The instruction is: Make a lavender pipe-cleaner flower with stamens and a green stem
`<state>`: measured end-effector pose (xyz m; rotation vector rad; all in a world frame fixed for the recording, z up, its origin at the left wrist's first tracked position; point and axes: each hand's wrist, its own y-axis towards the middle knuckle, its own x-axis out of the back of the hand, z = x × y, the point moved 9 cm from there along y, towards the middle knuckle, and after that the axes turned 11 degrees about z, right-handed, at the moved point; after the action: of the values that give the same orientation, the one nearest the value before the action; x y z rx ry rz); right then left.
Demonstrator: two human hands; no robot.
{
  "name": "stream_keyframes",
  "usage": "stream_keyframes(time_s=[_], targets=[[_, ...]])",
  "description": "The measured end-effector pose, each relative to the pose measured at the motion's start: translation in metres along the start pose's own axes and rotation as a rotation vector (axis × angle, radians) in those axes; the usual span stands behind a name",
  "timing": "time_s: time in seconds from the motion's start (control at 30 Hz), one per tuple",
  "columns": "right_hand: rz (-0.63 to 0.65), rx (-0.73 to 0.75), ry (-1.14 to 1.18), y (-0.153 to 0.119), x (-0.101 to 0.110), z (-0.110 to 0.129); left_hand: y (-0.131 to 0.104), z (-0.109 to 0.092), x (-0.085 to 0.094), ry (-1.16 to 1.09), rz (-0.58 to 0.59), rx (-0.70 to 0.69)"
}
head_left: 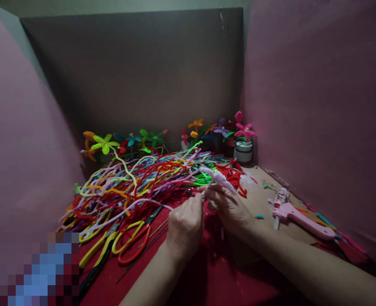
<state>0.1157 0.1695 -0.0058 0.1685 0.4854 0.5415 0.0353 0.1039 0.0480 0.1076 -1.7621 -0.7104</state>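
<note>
A pale lilac pipe-cleaner flower [220, 177] is held up between my two hands, its petals spread above my fingers. My left hand [186, 223] is closed in a fist, pinching the thin stem below the petals. Close beside it, my right hand [228, 208] has its thumb and fingers pressed around the base of the flower. The fingers hide where the stem meets the petals. A long pale pink pipe cleaner [124, 214] reaches leftward from behind my left hand; whether it joins the held stem I cannot tell.
A tangled heap of coloured pipe cleaners [137, 176] covers the left and middle. Red-and-yellow scissors [135, 242], yellow-black pliers [101, 250] and thin rods [143, 250] lie at left. A pink glue gun [299, 216] rests on cardboard [254, 204]. Potted pipe-cleaner flowers [243, 151] line the back.
</note>
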Motion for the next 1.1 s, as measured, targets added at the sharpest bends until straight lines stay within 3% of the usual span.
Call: stream_keyframes(time_s=[0.17,0.3,0.43,0.63,0.83,0.97,1.1], targets=[[0.053,0.001,-0.049,0.000,-0.009,0.005,0.001,0.002,0.011,-0.242,-0.046,0.040],[0.107,0.009,0.028,0.001,-0.018,0.008,0.000,0.013,0.017,-0.566,-0.068,0.200],[0.094,-0.015,0.078,0.001,-0.017,0.006,-0.002,0.021,-0.002,-0.951,0.047,0.379],[0.172,-0.063,0.156,0.003,-0.024,0.004,-0.003,0.017,-0.028,-1.510,0.203,0.542],[0.214,-0.060,0.227,0.001,-0.029,0.008,-0.002,0.003,-0.039,-1.847,0.409,0.430],[0.234,0.009,0.182,0.000,-0.031,0.018,-0.004,-0.001,-0.040,-1.906,0.464,0.396],[0.170,0.057,0.152,0.000,-0.024,0.020,0.000,0.007,-0.030,-1.565,0.371,0.399]])
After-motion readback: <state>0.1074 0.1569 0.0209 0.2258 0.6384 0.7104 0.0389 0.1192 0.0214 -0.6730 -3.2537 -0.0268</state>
